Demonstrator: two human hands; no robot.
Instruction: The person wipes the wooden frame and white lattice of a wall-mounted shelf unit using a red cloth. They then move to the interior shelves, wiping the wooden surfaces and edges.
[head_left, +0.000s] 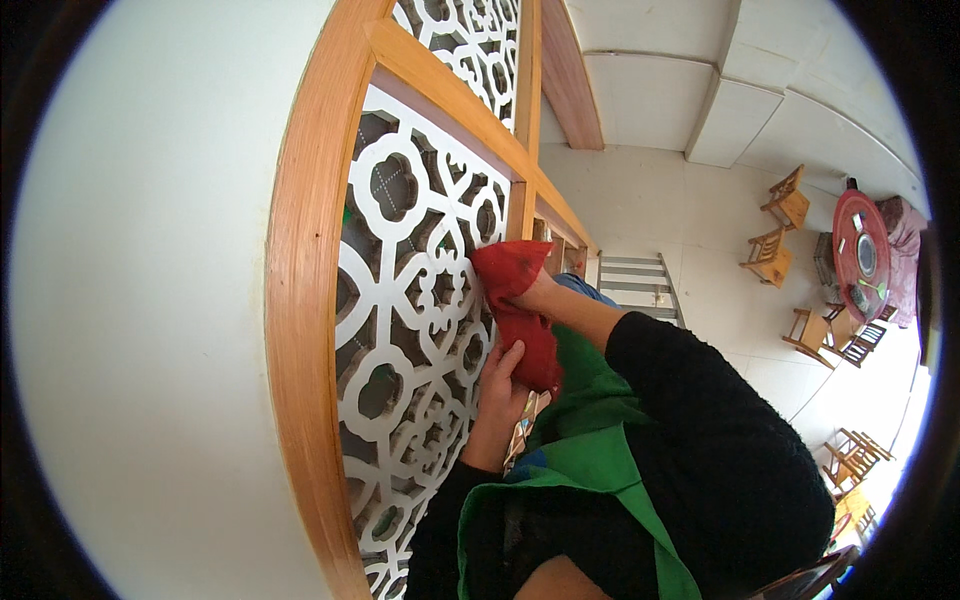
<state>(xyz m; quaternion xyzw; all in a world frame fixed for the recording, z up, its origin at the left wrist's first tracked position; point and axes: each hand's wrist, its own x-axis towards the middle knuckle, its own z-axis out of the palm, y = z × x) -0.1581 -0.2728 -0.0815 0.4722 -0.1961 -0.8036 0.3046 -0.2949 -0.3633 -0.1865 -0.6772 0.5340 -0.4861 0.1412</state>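
Note:
A red cloth (531, 345) is bunched against a white openwork lattice panel (386, 300) set in a wooden frame (304, 315). My right hand (531, 294) grips the cloth's upper part, its fingers mostly hidden in the folds, and presses it at the panel's right side. Lower down, my left hand (501, 386) has its thumb over the cloth's edge, with the fingers close to the lattice and partly hidden. Dark gaps show between the lattice's flower and scroll shapes. A green apron (592, 442) hangs in front of my body.
A pale wall (150, 300) borders the frame on the left. Beyond my right arm stands a metal ladder (637, 271). Wooden chairs (769, 255) and a round red table (845, 232) bearing several items are farther off on the light tiled floor (637, 195).

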